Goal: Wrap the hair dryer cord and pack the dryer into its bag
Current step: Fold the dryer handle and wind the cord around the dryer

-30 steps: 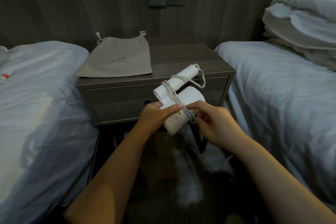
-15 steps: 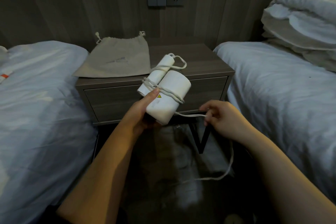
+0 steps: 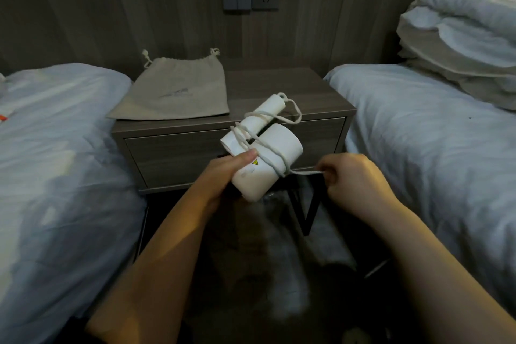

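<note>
— So, where does the wrap stand?

— Partway, I'd judge. The left hand (image 3: 220, 176) has its grip closed round the barrel of the white hair dryer (image 3: 264, 159), thumb on top pinning a turn of the cord (image 3: 268, 145) against the body. The dryer is held in the air in front of the nightstand (image 3: 279, 86), between the two beds, its folded handle lying alongside the barrel. Several loops already cross both parts.

— And the other hand?

— The right hand (image 3: 354, 176) is just beside the dryer, fingers pinched shut on the cord, which runs taut from the barrel's lower edge to that pinch. How much slack is left I cannot tell; the floor below is too dark.

— What makes the next turn a good one?

— Keep that tension while carrying the cord round, so the loops lie side by side rather than piling up. The loop standing off the handle end looks loose; I'd snug it down. The thumb should hold until the new turn traps the one under it.

— And the pouch?

— The drawstring bag (image 3: 176, 92) lies flat on the worktop's back left part, mouth toward the wall, well apart from the hands and empty by the look of it.
</note>
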Motion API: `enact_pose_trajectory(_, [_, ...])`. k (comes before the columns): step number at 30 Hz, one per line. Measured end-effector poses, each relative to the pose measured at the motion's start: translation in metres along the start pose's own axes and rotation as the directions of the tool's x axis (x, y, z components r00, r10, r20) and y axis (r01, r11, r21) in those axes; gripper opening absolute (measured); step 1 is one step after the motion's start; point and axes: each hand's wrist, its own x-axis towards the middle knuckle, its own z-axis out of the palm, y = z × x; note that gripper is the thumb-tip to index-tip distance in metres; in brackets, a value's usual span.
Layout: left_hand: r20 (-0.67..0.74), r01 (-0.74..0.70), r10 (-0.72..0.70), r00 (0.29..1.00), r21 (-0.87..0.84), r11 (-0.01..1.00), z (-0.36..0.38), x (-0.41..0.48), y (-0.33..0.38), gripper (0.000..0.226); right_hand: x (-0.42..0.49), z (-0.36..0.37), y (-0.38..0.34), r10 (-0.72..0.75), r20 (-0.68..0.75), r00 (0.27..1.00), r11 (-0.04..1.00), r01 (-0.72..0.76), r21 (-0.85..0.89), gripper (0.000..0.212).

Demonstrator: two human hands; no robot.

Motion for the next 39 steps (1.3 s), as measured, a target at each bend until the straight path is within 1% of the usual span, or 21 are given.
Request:
enact_pose_trajectory(2, [-0.064,-0.037,0.046,0.997,0.133,0.990,0.004,0.002,-0.002,0.017,-0.003,-0.001,-0.006,-0.073,0.032,0.997,0.997,0.074,-0.031,0.027])
enact_pose_trajectory(5, [-0.082,-0.095,0.131,0.988,0.351,0.932,0.007,0.004,-0.002,0.011,-0.006,0.004,-0.013,-0.184,0.092,0.979,0.981,0.189,-0.045,0.027])
enact_pose_trajectory(6, [-0.073,-0.112,0.156,0.985,0.419,0.901,0.007,0.005,-0.002,0.014,-0.006,0.006,-0.015,-0.206,0.121,0.971,0.977,0.211,-0.036,0.028])
enact_pose_trajectory(8, [-0.065,-0.126,0.191,0.979,0.543,0.830,0.007,0.006,-0.002,0.032,-0.006,0.013,-0.015,-0.212,0.182,0.960,0.977,0.214,0.008,0.027])
enact_pose_trajectory(10, [-0.066,-0.121,0.204,0.977,0.619,0.776,0.007,0.004,-0.002,0.048,-0.003,0.016,-0.013,-0.162,0.220,0.962,0.986,0.148,0.079,0.021])
enact_pose_trajectory(12, [-0.059,-0.129,0.224,0.973,0.665,0.736,0.007,0.002,-0.002,0.055,0.001,0.016,-0.009,-0.098,0.254,0.962,0.991,0.071,0.115,0.015])
enact_pose_trajectory(15, [-0.064,-0.137,0.269,0.961,0.734,0.665,0.010,-0.002,-0.003,0.062,0.007,0.013,-0.003,-0.012,0.337,0.941,0.999,-0.003,0.045,0.009])
enact_pose_trajectory(17, [-0.078,-0.145,0.330,0.941,0.788,0.599,0.013,-0.003,-0.004,0.065,0.009,0.012,0.003,0.055,0.411,0.910,0.998,-0.043,-0.037,0.010])
enact_pose_trajectory(19, [-0.097,-0.131,0.388,0.916,0.844,0.520,0.015,-0.005,-0.004,0.065,0.007,0.009,0.007,0.103,0.491,0.865,0.994,-0.080,-0.068,0.019])
enact_pose_trajectory(21, [-0.111,-0.090,0.420,0.901,0.898,0.431,0.014,-0.005,-0.002,0.063,0.004,0.004,0.006,0.090,0.533,0.841,0.996,-0.062,-0.070,0.023])
enact_pose_trajectory(22, [-0.117,-0.071,0.422,0.899,0.912,0.404,0.013,-0.004,-0.002,0.062,0.003,0.002,0.003,0.047,0.532,0.846,0.998,-0.017,-0.062,0.022])
enact_pose_trajectory(25, [-0.130,-0.037,0.353,0.926,0.903,0.429,0.007,-0.003,0.000,0.059,0.001,-0.004,-0.007,-0.118,0.456,0.882,0.991,0.137,-0.008,0.018])
enact_pose_trajectory(27, [-0.074,-0.046,0.269,0.960,0.910,0.413,0.004,-0.003,-0.001,0.059,0.000,-0.005,-0.012,-0.182,0.326,0.928,0.981,0.195,-0.007,0.013])
enact_pose_trajectory(29, [0.025,-0.095,0.190,0.981,0.924,0.370,0.004,-0.004,-0.002,0.062,0.000,-0.005,-0.011,-0.222,0.137,0.965,0.974,0.225,-0.003,0.008])
enact_pose_trajectory(30, [0.074,-0.123,0.161,0.984,0.938,0.323,0.005,-0.005,-0.003,0.064,0.000,-0.006,-0.010,-0.202,0.062,0.977,0.979,0.201,0.017,0.006])
enact_pose_trajectory(31, [0.121,-0.153,0.133,0.984,0.951,0.268,0.008,-0.006,-0.004,0.066,0.000,-0.008,-0.009,-0.157,0.015,0.987,0.987,0.156,0.046,0.007])
enact_pose_trajectory(33, [0.209,-0.222,0.084,0.974,0.956,0.191,0.012,-0.007,-0.008,0.068,0.003,-0.010,-0.005,-0.049,0.004,0.999,0.995,0.049,0.086,0.018])
enact_pose_trajectory(35, [0.276,-0.282,0.056,0.959,0.942,0.184,0.016,-0.008,-0.010,0.065,0.005,-0.007,0.001,-0.003,0.026,1.000,0.996,0.000,0.094,0.027])
enact_pose_trajectory(37, [0.315,-0.316,0.041,0.948,0.929,0.194,0.016,-0.008,-0.010,0.062,0.008,-0.003,0.007,-0.008,0.062,0.998,0.994,0.001,0.107,0.033])
enact_pose_trajectory(39, [0.334,-0.333,0.026,0.942,0.924,0.187,0.017,-0.007,-0.010,0.062,0.010,0.000,0.014,-0.063,0.122,0.991,0.983,0.041,0.177,0.035])
